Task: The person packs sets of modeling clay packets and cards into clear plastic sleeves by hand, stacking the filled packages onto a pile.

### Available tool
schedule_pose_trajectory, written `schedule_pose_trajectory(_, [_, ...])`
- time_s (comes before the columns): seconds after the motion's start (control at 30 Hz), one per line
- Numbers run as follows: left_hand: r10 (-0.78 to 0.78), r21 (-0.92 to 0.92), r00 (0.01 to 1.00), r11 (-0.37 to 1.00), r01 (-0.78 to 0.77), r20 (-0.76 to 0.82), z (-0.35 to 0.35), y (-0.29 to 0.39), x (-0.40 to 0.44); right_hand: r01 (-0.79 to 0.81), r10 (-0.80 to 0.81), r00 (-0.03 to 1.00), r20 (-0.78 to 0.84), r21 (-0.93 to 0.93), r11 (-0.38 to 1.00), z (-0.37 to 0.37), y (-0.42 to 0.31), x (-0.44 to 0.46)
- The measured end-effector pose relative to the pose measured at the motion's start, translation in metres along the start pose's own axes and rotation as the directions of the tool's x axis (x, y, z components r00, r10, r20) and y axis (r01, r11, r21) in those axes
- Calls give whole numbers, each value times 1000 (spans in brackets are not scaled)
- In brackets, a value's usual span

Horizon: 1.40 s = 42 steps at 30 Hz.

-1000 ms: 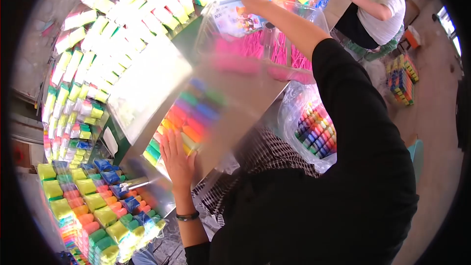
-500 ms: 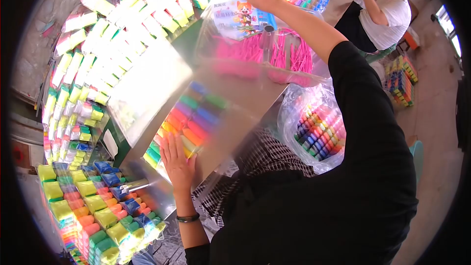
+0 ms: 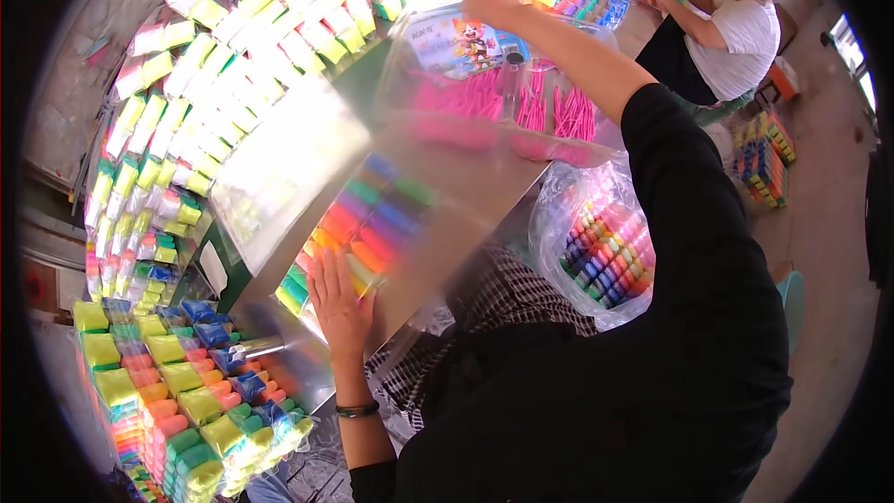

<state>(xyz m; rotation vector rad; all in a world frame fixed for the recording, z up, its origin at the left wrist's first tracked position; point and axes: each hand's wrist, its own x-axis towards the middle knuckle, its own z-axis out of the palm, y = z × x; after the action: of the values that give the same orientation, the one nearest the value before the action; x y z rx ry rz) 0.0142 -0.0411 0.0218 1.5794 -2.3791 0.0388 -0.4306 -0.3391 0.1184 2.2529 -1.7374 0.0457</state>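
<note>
My left hand (image 3: 341,305) lies with fingers spread on the near end of a clear pack of coloured clay rolls (image 3: 365,231) on the metal table (image 3: 456,214). My right hand (image 3: 492,6) reaches to the far edge of a printed card with a cartoon animal (image 3: 453,42), its fingers bent and closed. Whether it pinches the card is hidden. The card rests in a clear tray (image 3: 521,142), over and beside bundles of pink sticks (image 3: 531,102).
Many packed bags (image 3: 200,65) spread across the far left. Stacked clay packs (image 3: 186,391) stand at the lower left. A plastic-lined container of coloured rolls (image 3: 607,256) is beside my lap. A co-worker (image 3: 726,33) sits at the upper right.
My right hand has shifted only slightly at the card's edge. My left hand stays on the pack. The co-worker's hands have lowered and now hold coloured rolls.
</note>
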Motion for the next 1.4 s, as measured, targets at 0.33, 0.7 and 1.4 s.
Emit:
schedule_pose_trajectory(0.33, [8,0,1000,1000,-8,-19,-1,2,1,-43,46,999,-17,149,988,-5,26,-2])
schedule_pose_trajectory(0.7, [-2,4,1000,1000,2,-19,2,0,-1,124,-174,952,-253,-204,971,-21,34,-18])
schedule_pose_trajectory(1.4, [-395,-993,912,-82,87,113,-57,72,46,224,89,957,-275,901,372,-106,-209,-172])
